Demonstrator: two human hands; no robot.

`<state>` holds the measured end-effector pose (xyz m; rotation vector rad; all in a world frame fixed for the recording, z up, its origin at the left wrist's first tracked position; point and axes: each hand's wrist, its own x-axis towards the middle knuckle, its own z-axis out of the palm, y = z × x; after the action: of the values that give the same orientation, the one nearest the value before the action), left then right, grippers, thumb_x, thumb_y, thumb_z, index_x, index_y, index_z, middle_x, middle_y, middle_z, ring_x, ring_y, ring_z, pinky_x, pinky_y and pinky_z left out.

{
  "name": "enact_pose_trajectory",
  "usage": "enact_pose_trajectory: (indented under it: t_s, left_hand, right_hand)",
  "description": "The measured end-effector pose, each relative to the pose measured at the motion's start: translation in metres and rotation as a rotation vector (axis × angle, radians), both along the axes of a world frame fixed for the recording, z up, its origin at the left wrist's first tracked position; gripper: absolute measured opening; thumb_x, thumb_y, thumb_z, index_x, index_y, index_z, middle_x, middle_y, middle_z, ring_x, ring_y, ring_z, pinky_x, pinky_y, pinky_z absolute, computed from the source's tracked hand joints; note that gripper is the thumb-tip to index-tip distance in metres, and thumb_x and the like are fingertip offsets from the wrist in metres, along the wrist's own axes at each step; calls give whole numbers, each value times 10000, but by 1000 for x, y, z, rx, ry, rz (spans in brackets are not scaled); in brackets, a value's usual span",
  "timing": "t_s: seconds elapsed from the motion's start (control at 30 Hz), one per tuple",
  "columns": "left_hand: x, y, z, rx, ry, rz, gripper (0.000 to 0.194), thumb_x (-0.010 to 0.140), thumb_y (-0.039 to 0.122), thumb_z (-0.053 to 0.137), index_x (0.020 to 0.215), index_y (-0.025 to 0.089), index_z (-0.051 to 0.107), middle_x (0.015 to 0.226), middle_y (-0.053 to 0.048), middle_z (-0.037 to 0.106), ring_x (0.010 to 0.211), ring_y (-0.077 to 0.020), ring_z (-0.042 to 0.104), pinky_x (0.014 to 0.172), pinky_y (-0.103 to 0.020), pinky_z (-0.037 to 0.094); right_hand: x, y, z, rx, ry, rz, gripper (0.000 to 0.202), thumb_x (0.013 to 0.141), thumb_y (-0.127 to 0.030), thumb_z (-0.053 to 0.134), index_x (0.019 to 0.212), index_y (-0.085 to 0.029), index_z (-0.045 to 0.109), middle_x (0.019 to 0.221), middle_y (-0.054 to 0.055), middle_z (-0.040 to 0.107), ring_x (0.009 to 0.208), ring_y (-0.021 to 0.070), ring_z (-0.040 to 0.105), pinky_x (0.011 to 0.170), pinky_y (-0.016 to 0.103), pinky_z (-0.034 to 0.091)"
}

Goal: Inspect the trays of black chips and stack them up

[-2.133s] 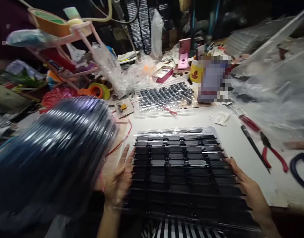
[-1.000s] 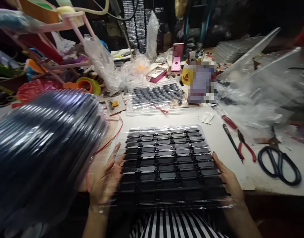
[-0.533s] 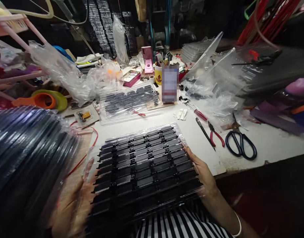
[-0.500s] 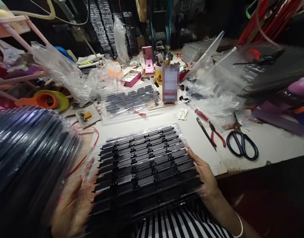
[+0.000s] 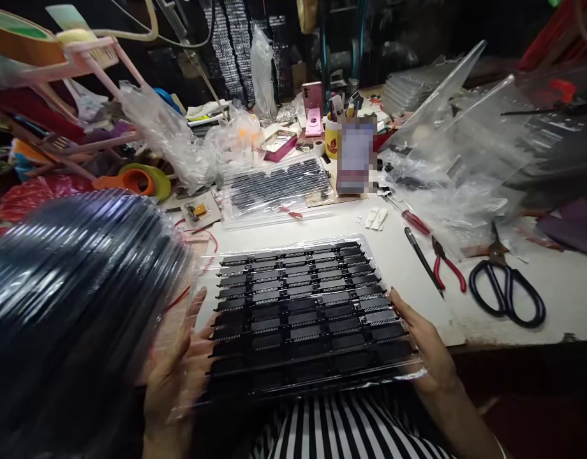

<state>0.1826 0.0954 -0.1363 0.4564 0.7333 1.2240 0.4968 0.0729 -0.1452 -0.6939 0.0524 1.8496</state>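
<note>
A clear plastic tray (image 5: 298, 299) filled with rows of black, comb-edged electronic parts is held low over the front of the table, its near edge by the striped clothing. My left hand (image 5: 171, 363) grips the tray's left side, its fingers partly seen through the clear plastic. On the opposite side, my right hand (image 5: 427, 350) is closed round the right edge, with some fingers hidden beneath. To the left rises a tall stack of similar filled trays (image 5: 78, 306), close to my left hand.
Another filled clear tray (image 5: 277, 188) lies farther back on the white table. Scissors (image 5: 506, 293), red-handled pliers (image 5: 447, 264), a black pen-like tool (image 5: 423, 261) and a screwdriver (image 5: 415, 221) lie at right. Behind are a phone (image 5: 355, 156), a yellow cup (image 5: 331, 139) and crumpled plastic bags (image 5: 446, 185).
The camera view has swung left, so the scene sits farther right in the picture. Both hands keep hold of the tray, whose tilt has changed slightly.
</note>
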Motion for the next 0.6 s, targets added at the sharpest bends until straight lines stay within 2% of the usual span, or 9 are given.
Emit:
enact_pose_trajectory:
  t_s: [0.1,0.17,0.23,0.43,0.6]
  left_hand:
    - [0,1,-4,-47,75,30,557,914,157,382,1443,311,302,1222,-78,637,1079,-223,619,997,-434,445]
    - [0,2,-7,-99,87,59,522,924,222,411,1429,323,331,1209,-67,643,1081,-224,615,991,-422,454]
    - [0,3,-9,-124,73,68,507,923,282,432,1421,332,347,1215,-63,638,1099,-229,603,986,-414,458]
    - [-3,3,-12,-141,16,43,490,931,330,410,1418,334,353,1286,-65,593,1167,-241,557,1018,-427,425]
    - [-5,2,-19,-161,-22,65,492,937,367,400,1423,316,345,1289,-66,595,1196,-239,538,1063,-435,370]
  right_hand:
    - [0,0,-1,-31,-16,9,231,874,-284,577,1052,-199,697,839,35,751,852,202,706,829,350,562]
    - [1,1,-2,-43,-27,12,222,860,-279,596,1038,-198,702,836,31,752,859,205,705,833,352,562]
    - [1,1,-3,-45,-38,14,211,850,-276,609,1015,-191,708,837,32,752,873,211,703,838,356,563]
    - [0,0,-7,-38,-107,0,168,828,-306,637,934,-216,730,834,14,753,912,215,695,865,356,555]
    - [0,0,-10,-15,-157,7,188,839,-329,622,961,-229,724,848,6,752,912,211,692,857,354,558]
